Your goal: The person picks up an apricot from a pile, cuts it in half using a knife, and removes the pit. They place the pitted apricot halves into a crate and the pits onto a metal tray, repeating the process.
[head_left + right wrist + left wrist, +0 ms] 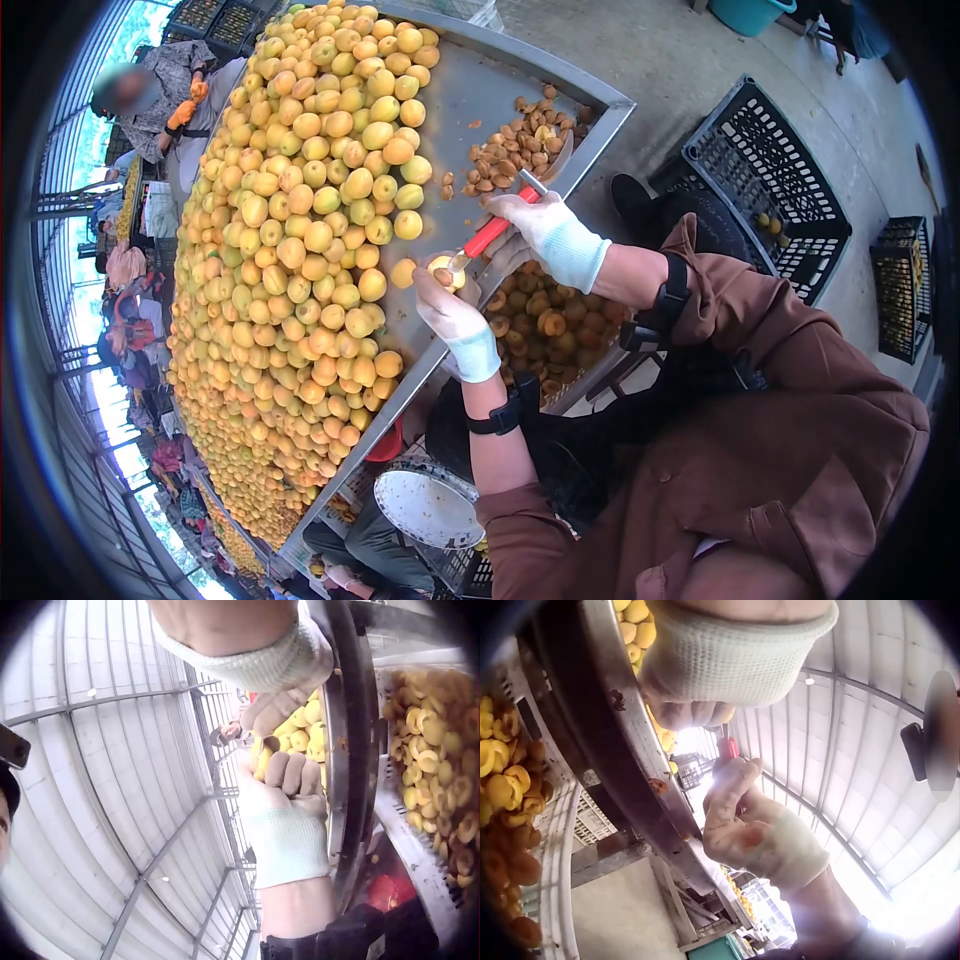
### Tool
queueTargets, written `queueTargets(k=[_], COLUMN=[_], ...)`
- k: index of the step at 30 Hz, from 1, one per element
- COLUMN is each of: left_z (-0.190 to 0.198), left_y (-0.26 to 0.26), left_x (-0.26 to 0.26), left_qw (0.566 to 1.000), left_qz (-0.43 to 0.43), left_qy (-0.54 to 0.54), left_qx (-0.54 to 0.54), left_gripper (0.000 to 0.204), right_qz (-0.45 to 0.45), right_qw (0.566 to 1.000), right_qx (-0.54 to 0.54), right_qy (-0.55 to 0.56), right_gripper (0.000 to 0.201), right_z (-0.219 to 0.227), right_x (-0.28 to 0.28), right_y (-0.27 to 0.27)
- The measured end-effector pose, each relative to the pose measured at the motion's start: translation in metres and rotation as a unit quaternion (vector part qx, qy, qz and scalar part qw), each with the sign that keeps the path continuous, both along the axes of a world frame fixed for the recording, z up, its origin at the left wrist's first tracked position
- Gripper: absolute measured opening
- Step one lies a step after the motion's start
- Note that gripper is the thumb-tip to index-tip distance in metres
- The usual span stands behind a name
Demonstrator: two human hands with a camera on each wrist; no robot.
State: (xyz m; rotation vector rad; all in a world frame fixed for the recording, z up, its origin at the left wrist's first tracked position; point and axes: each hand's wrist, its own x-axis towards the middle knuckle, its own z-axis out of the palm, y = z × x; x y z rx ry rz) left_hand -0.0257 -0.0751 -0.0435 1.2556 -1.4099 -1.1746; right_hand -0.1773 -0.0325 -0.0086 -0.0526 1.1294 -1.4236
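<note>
In the head view the gloved left hand (455, 318) pinches a cut yellow apricot (457, 272) above the table's metal edge. The gloved right hand (548, 232) grips a red-handled knife (486, 237), its tip at the fruit's flesh, where a brown pit shows. In the left wrist view the right hand (742, 825) is curled round the red handle (728, 748), while the left hand (712, 660) hides most of the fruit. The right wrist view has the left hand (285, 802) with curled fingers at the fruit, and the right hand (292, 682) close above it.
A large heap of apricots (300, 230) covers the metal table (470, 90). Loose pits (520, 150) lie near its corner. Below the edge, a crate holds halved apricots (545, 320). Black crates (790, 170) stand on the floor, a white basin (425, 505) sits lower, and people sit across the table.
</note>
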Motion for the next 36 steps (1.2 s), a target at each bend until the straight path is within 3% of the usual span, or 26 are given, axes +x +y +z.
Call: queueTargets(k=[2, 4, 5, 6, 7, 8, 9, 10, 11, 12, 13, 14, 15, 16, 17, 18, 19, 20, 23, 24, 25, 29, 32, 34, 36], left_z=[0.001, 0.002, -0.004, -0.012, -0.019, -0.014, -0.008, -0.004, -0.005, -0.008, -0.01, -0.008, -0.003, 0.001, 0.003, 0.006, 0.008, 0.014, 0.015, 0.005, -0.005, -0.006, -0.004, 0.007, 0.004], left_y=[0.001, 0.002, 0.0, -0.002, -0.005, -0.004, -0.003, -0.003, -0.005, -0.007, -0.009, -0.009, -0.009, -0.009, -0.009, -0.01, -0.01, -0.009, -0.009, -0.013, -0.016, -0.019, -0.02, -0.015, -0.014], left_x=[0.0, -0.002, -0.001, 0.001, 0.003, 0.001, 0.0, -0.001, 0.001, 0.003, 0.005, 0.004, 0.001, -0.001, -0.002, -0.001, -0.002, -0.004, -0.004, 0.001, 0.006, -0.004, -0.014, -0.023, -0.023], left_qw=[1.0, 0.999, 0.999, 0.999, 0.999, 0.999, 0.998, 0.996, 0.996, 0.992, 0.986, 0.986, 0.977, 0.966, 0.966, 0.948, 0.927, 0.927, 0.91, 0.916, 0.921, 0.918, 0.943, 0.987, 0.993], left_qz=[-0.005, 0.012, 0.012, 0.02, 0.028, 0.027, 0.034, 0.041, 0.04, 0.028, 0.016, 0.017, 0.038, 0.059, 0.06, 0.056, 0.053, 0.054, 0.082, 0.045, 0.009, 0.007, -0.007, 0.022, 0.001], left_qy=[0.016, 0.01, 0.009, 0.002, -0.005, -0.005, 0.01, 0.025, 0.025, 0.061, 0.097, 0.097, 0.132, 0.167, 0.167, 0.204, 0.241, 0.241, 0.24, 0.253, 0.264, 0.306, 0.283, 0.1, 0.064], left_qx=[0.018, 0.032, 0.032, 0.03, 0.027, 0.027, 0.05, 0.072, 0.072, 0.105, 0.138, 0.138, 0.164, 0.189, 0.189, 0.236, 0.282, 0.281, 0.327, 0.307, 0.287, 0.251, 0.176, 0.125, 0.101], left_gripper=[0.051, 0.05, 0.05, 0.049, 0.049, 0.049, 0.049, 0.049, 0.049, 0.048, 0.046, 0.046, 0.045, 0.044, 0.044, 0.041, 0.038, 0.038, 0.032, 0.03, 0.027, 0.016, 0.015, 0.016, 0.017], right_qz=[-0.003, -0.003, -0.003, 0.011, 0.023, 0.023, 0.044, 0.063, 0.077, 0.077, 0.058, 0.037, 0.037, 0.004, -0.029, -0.028, -0.038, -0.047, -0.023, -0.022, -0.055, -0.138, -0.099, -0.122, -0.109], right_qw=[1.0, 0.979, 0.979, 0.88, 0.708, 0.708, 0.829, 0.919, 0.838, 0.838, 0.709, 0.549, 0.549, 0.763, 0.911, 0.912, 0.968, 0.995, 0.998, 0.998, 0.996, 0.978, 0.989, 0.983, 0.984], right_qx=[-0.008, -0.077, -0.078, -0.153, -0.216, -0.216, -0.155, -0.089, -0.164, -0.164, -0.163, -0.155, -0.155, -0.176, -0.181, -0.181, -0.116, -0.047, -0.053, -0.055, -0.07, -0.086, -0.087, -0.102, -0.104], right_qy=[-0.003, 0.189, 0.188, 0.449, 0.672, 0.672, 0.535, 0.378, 0.515, 0.515, 0.683, 0.821, 0.821, 0.622, 0.368, 0.367, 0.221, 0.068, -0.022, -0.022, 0.014, 0.134, 0.07, 0.087, 0.099], right_gripper=[0.031, 0.025, 0.025, 0.022, 0.021, 0.021, 0.024, 0.027, 0.027, 0.027, 0.022, 0.018, 0.018, 0.018, 0.022, 0.022, 0.026, 0.032, 0.031, 0.031, 0.031, 0.033, 0.028, 0.03, 0.031], right_z=[-0.003, -0.006, -0.015, -0.026, -0.037, -0.034, -0.029, -0.027, -0.053, -0.057, -0.062, -0.065, -0.074, -0.083, -0.088, -0.07, -0.051, -0.032, -0.014, -0.018, -0.026, -0.041, -0.007, -0.007, 0.0], right_x=[0.003, 0.006, 0.008, 0.012, 0.013, 0.013, 0.013, 0.012, 0.012, 0.011, 0.011, 0.012, 0.014, 0.019, 0.023, 0.023, 0.022, 0.02, 0.018, 0.019, 0.021, 0.014, -0.005, -0.012, -0.02], right_y=[0.0, 0.004, 0.006, 0.008, 0.009, 0.007, 0.004, 0.002, -0.003, -0.005, -0.007, -0.009, -0.012, -0.017, -0.021, -0.021, -0.019, -0.017, -0.01, -0.011, -0.015, -0.025, -0.014, -0.013, -0.008])
